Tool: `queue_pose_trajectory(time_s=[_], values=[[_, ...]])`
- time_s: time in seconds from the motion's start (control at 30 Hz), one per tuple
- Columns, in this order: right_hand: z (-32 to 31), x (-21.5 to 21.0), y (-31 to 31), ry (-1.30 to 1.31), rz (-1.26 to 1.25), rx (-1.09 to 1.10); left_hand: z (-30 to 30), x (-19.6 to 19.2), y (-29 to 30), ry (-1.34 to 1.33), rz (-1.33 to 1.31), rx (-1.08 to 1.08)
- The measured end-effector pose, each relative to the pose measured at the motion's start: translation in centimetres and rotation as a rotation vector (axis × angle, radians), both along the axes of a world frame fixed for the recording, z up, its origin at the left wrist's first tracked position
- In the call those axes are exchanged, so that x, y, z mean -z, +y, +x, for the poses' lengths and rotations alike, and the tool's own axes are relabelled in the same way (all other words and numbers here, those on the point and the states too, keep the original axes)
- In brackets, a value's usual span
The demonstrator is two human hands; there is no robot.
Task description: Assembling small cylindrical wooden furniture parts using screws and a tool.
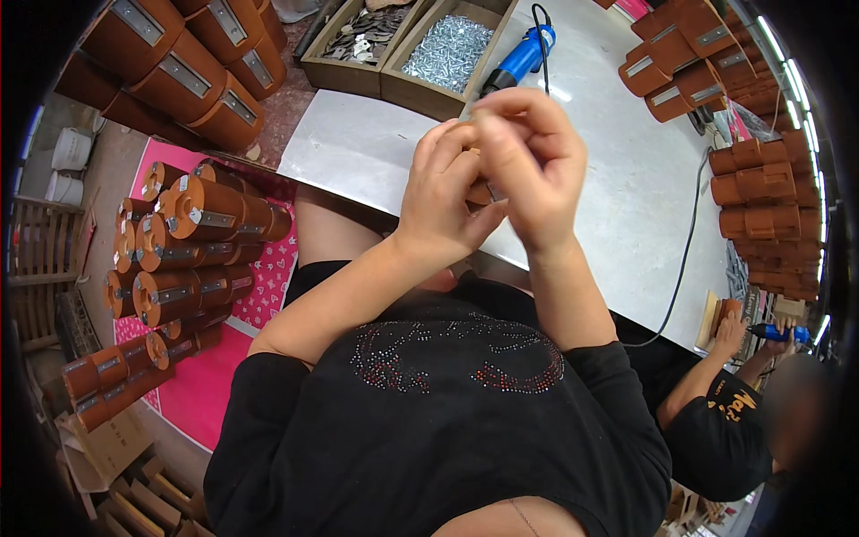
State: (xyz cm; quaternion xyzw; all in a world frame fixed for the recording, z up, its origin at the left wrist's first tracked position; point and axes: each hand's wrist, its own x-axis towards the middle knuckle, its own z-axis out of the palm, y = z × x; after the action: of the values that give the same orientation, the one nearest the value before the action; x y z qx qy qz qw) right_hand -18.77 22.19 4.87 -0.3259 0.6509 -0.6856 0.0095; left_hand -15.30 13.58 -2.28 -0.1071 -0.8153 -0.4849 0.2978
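Above the near edge of the white tabletop, my left hand [443,192] is wrapped round a brown wooden piece [479,194], mostly hidden by my fingers. My right hand [541,166] is raised just beside it, thumb and fingers pinched together over the top of the left hand. Whatever sits in that pinch is too small or too hidden to make out. Beyond the hands lies a blue electric screwdriver [523,63] with a black cord. A wooden bin of silver screws [450,54] stands to its left, beside another bin of flat metal plates [369,36].
Brown wooden cylinders with metal plates [201,215] are piled on a pink patterned cloth [259,300] at left. More stacks stand at far left [183,76] and right [689,58]. A co-worker [725,421] at the right holds another blue screwdriver [777,333]. A black cord [689,251] crosses the tabletop.
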Motion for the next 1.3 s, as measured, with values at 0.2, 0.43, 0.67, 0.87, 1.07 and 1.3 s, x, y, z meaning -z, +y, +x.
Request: queue_pose_trajectory(time_s=[0.2,0.43,0.67,0.87,1.07,1.3], values=[[-1.2,1.1,0.3,-0.141,-0.215,-0.054,0.1,-0.5,-0.2,0.080,-0.090,-0.042],[-2.3,1.2,0.5,-0.146,-0.300,-0.282,-0.2,-0.7,-0.2,0.104,-0.082,-0.041],[-3.1,1.1,0.7,-0.228,-0.361,-0.514,-0.3,-0.3,-0.2,0.117,-0.089,-0.025],[-0.8,0.0,1.8,-0.004,-0.227,-0.368,-0.2,-0.5,-1.3,0.031,-0.084,0.097],[-1.1,-3.6,4.6,0.316,-0.374,-0.255,-0.4,-4.7,-7.0,-0.030,-0.428,0.398],[-0.8,-0.4,3.5,0.053,-0.428,-0.123,1.4,-4.8,-3.4,-0.204,-0.356,0.254]])
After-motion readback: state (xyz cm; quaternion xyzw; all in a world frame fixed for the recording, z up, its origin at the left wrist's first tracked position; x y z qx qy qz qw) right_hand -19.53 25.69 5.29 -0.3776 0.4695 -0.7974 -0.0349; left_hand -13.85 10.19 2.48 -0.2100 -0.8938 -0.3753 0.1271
